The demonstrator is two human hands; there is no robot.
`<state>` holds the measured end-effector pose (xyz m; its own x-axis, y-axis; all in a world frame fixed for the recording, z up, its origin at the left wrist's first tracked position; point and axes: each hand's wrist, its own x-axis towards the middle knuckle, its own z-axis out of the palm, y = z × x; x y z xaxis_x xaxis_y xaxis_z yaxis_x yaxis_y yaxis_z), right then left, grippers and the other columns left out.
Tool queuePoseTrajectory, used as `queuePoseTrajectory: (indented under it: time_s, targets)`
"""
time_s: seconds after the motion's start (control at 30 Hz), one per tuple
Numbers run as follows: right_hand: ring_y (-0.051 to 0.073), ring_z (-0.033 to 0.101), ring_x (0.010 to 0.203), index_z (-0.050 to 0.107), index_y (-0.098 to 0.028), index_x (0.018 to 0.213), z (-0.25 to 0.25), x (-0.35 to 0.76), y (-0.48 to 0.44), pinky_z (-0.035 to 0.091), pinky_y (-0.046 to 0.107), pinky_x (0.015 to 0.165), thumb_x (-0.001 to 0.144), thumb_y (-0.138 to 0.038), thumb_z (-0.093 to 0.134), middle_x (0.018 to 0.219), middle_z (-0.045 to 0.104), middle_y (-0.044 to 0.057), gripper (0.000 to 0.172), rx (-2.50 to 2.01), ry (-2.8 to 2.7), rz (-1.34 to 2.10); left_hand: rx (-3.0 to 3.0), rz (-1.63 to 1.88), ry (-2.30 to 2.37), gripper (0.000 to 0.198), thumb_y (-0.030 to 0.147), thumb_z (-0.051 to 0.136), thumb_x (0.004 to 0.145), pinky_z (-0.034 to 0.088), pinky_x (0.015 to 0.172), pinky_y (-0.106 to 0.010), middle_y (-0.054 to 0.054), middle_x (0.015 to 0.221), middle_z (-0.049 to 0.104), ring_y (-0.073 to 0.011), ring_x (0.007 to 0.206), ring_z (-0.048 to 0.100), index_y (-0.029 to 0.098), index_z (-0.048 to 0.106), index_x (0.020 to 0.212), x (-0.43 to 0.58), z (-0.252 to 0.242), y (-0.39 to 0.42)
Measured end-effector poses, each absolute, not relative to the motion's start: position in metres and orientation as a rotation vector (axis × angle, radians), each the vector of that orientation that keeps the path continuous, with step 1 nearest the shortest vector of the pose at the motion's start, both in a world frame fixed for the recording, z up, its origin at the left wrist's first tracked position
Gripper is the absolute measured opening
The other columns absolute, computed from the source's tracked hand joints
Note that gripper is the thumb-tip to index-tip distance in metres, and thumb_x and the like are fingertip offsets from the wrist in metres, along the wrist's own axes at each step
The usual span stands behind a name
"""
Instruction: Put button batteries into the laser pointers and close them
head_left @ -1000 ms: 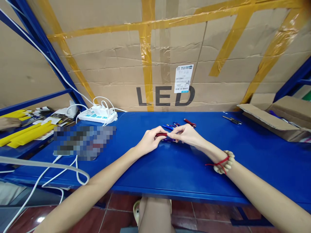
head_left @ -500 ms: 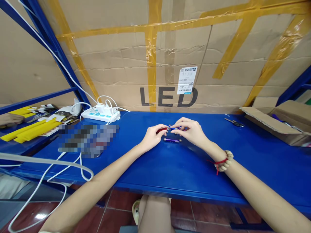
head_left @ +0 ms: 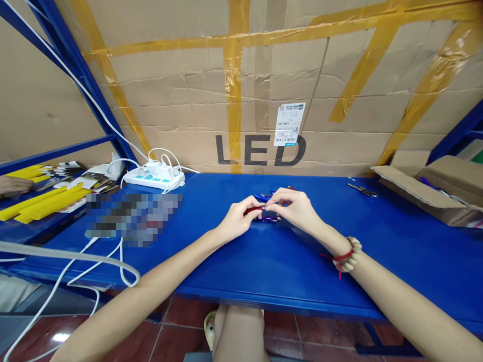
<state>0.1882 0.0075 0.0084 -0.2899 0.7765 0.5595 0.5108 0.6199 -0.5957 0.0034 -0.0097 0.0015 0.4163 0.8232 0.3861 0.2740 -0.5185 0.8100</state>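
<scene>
Over the middle of the blue table (head_left: 264, 266), my left hand (head_left: 237, 220) is closed on a small red pen-like tube (head_left: 252, 209). My right hand (head_left: 296, 208) pinches the tube's right end with fingertips. A purple tube (head_left: 269, 216) lies on the table just below the hands. Several more small blue and red tubes (head_left: 264, 197) lie just behind the hands, partly hidden.
A white power strip (head_left: 154, 177) with white cables sits at the back left. A blurred patch (head_left: 132, 216) covers something left of centre. Yellow strips (head_left: 45, 203) lie on the left shelf. An open cardboard box (head_left: 433, 193) stands at the right, a small metal tool (head_left: 361, 189) near it.
Both hands rose slightly with the red tube, exposing the purple tube, then came back down close to it. My right fingers shifted along the tube's end.
</scene>
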Motion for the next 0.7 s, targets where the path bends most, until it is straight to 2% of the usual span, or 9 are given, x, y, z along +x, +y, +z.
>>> queuePoseTrajectory:
  time_s: [0.1, 0.23, 0.33, 0.43, 0.57, 0.7]
  targets:
    - [0.012, 0.054, 0.051, 0.072, -0.017, 0.069, 0.009, 0.184, 0.005, 0.042, 0.025, 0.048, 0.068, -0.04, 0.068, 0.068, 0.067, 0.005, 0.024, -1.101, -1.895, 0.654, 2.113, 1.084, 0.993, 0.006, 0.02, 0.05, 0.083, 0.047, 0.069, -0.025, -0.002, 0.078, 0.066, -0.0155, 0.075, 0.062, 0.018, 0.049, 0.077, 0.002, 0.001, -0.011]
    - [0.009, 0.048, 0.043, 0.073, -0.015, 0.076, 0.012, 0.181, 0.001, 0.038, 0.022, 0.041, 0.065, -0.046, 0.069, 0.052, 0.06, 0.002, 0.033, -1.212, -1.743, 1.034, 2.229, 1.133, 1.005, 0.006, 0.02, 0.05, 0.084, 0.048, 0.071, -0.025, -0.004, 0.084, 0.067, -0.0161, 0.077, 0.063, 0.018, 0.052, 0.078, 0.0, 0.0, -0.009]
    - [0.006, 0.039, 0.04, 0.073, -0.015, 0.079, 0.015, 0.18, -0.001, 0.028, 0.02, 0.036, 0.061, -0.051, 0.071, 0.047, 0.053, -0.002, 0.04, -1.297, -1.625, 1.204, 2.267, 1.158, 0.979, 0.005, 0.019, 0.05, 0.084, 0.048, 0.073, -0.025, -0.004, 0.087, 0.067, -0.0161, 0.08, 0.064, 0.018, 0.055, 0.083, 0.0, 0.0, -0.008]
    - [0.005, 0.038, 0.041, 0.072, -0.015, 0.076, 0.02, 0.178, -0.003, 0.025, 0.019, 0.036, 0.058, -0.051, 0.073, 0.046, 0.049, -0.003, 0.041, -1.295, -1.575, 1.297, 2.31, 1.135, 0.922, 0.012, 0.017, 0.049, 0.085, 0.048, 0.079, -0.025, -0.003, 0.093, 0.068, -0.016, 0.087, 0.064, 0.018, 0.058, 0.092, 0.001, 0.002, -0.006]
    - [0.007, 0.042, 0.042, 0.07, -0.015, 0.069, 0.022, 0.179, -0.002, 0.032, 0.021, 0.039, 0.061, -0.053, 0.071, 0.051, 0.055, -0.001, 0.039, -1.207, -1.68, 1.083, 2.312, 1.114, 0.953, 0.016, 0.018, 0.048, 0.085, 0.047, 0.078, -0.025, -0.003, 0.092, 0.07, -0.0164, 0.084, 0.064, 0.018, 0.061, 0.093, 0.005, 0.004, -0.005]
    - [0.01, 0.051, 0.051, 0.07, -0.016, 0.075, 0.023, 0.184, 0.002, 0.042, 0.024, 0.047, 0.066, -0.049, 0.07, 0.075, 0.065, 0.005, 0.034, -0.963, -1.869, 0.608, 2.257, 1.09, 1.056, 0.015, 0.02, 0.048, 0.085, 0.046, 0.069, -0.023, -0.002, 0.079, 0.067, -0.0146, 0.071, 0.061, 0.016, 0.062, 0.089, 0.007, 0.007, -0.005]
